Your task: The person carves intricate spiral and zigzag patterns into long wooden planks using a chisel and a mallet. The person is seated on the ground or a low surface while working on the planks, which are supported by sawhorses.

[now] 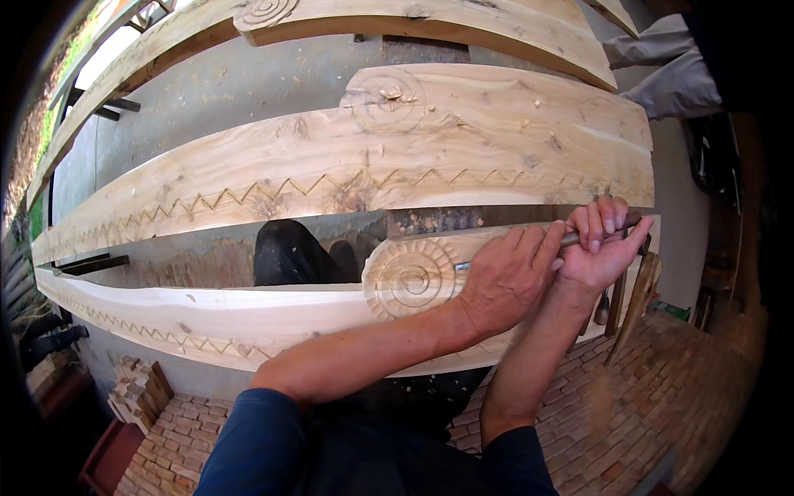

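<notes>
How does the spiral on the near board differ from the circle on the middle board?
The spiral is carved in relief, with a notched rim, while the circle shows mainly as faint lines. A chisel reaches the spiral's right side, whereas wood chips lie on the circle, with no tool there. Both are round and on pale wood.

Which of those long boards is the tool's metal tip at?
The nearest board: the tip of the tool, beyond the left hand, is at its notched spiral. The middle board bears a drawn circle instead; the far board lies beyond.
</notes>
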{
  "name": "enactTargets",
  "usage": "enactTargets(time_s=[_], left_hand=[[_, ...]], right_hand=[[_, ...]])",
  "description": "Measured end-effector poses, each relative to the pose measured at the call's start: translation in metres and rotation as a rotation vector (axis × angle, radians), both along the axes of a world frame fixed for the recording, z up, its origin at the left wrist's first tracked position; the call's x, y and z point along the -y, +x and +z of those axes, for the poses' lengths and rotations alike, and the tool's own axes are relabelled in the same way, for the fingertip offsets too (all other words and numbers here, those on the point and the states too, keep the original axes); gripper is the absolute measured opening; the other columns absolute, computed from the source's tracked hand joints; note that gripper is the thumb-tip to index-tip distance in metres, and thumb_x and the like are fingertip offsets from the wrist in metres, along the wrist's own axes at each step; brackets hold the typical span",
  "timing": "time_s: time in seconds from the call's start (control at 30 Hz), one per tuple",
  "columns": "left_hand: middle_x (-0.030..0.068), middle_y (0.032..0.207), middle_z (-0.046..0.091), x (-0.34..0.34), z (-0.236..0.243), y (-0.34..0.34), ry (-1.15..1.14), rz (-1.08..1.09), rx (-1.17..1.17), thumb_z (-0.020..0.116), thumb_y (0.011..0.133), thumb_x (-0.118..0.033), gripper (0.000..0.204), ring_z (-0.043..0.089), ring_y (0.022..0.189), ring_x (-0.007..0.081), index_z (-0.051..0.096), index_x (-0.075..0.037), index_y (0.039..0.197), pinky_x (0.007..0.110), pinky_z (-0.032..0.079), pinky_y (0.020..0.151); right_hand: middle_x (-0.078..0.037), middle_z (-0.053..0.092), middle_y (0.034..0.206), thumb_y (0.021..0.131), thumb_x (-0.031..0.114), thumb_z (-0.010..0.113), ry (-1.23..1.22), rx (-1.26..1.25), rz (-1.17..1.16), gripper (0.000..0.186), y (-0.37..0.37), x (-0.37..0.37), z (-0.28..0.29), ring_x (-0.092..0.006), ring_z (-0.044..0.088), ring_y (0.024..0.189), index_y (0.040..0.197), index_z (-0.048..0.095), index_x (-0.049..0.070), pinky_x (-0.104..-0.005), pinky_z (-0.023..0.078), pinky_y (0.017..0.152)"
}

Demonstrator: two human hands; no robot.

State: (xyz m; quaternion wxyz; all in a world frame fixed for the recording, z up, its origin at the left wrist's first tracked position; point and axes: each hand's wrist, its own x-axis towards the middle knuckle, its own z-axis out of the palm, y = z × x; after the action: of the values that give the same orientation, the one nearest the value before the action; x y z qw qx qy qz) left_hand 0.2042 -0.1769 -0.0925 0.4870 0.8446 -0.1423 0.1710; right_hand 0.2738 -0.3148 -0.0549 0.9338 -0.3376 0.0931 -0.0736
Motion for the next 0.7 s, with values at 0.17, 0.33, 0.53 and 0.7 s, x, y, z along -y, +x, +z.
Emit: enactTargets(time_s=[0.17,0.33,0.53,0.7], left_hand=[[0.0074,0.090,0.056,-0.002,0.000,0.003,-0.002,0.053,0.050,0.068,0.087,-0.013,0.048,0.061,0.079,0.0230,0.062,-0.002,0.134,0.035,0.049,0.062],[0.0068,0.085,0.054,-0.004,0.002,0.004,-0.047,0.078,0.051,0.067,0.088,-0.010,0.043,0.060,0.074,0.0222,0.063,-0.003,0.130,0.035,0.048,0.059],[0.0077,0.086,0.054,-0.003,0.001,0.005,-0.068,0.072,0.044,0.067,0.088,-0.009,0.041,0.059,0.074,0.0236,0.062,-0.003,0.129,0.036,0.048,0.059],[0.0087,0.088,0.055,-0.005,0.002,0.005,-0.068,0.065,0.024,0.067,0.088,-0.008,0.043,0.060,0.076,0.0246,0.061,-0.003,0.130,0.037,0.049,0.060]], right_hand=[[0.000,0.041,0.067,0.111,0.060,0.039,0.008,0.024,0.023,0.057,0.000,-0.005,0.004,-0.0102,0.026,0.043,0.079,0.044,0.013,-0.0270,0.024,0.042],[0.000,0.041,0.067,0.111,0.060,0.038,-0.005,0.030,0.027,0.058,0.002,-0.006,0.002,-0.0104,0.026,0.042,0.080,0.044,0.012,-0.0275,0.024,0.042],[-0.001,0.040,0.066,0.111,0.061,0.037,-0.064,0.015,0.012,0.059,0.003,-0.010,0.006,-0.0108,0.025,0.042,0.078,0.044,0.013,-0.0279,0.023,0.043],[-0.001,0.039,0.065,0.110,0.062,0.038,-0.119,-0.025,-0.015,0.058,0.005,-0.017,0.011,-0.0109,0.023,0.042,0.077,0.042,0.014,-0.0275,0.022,0.041]])
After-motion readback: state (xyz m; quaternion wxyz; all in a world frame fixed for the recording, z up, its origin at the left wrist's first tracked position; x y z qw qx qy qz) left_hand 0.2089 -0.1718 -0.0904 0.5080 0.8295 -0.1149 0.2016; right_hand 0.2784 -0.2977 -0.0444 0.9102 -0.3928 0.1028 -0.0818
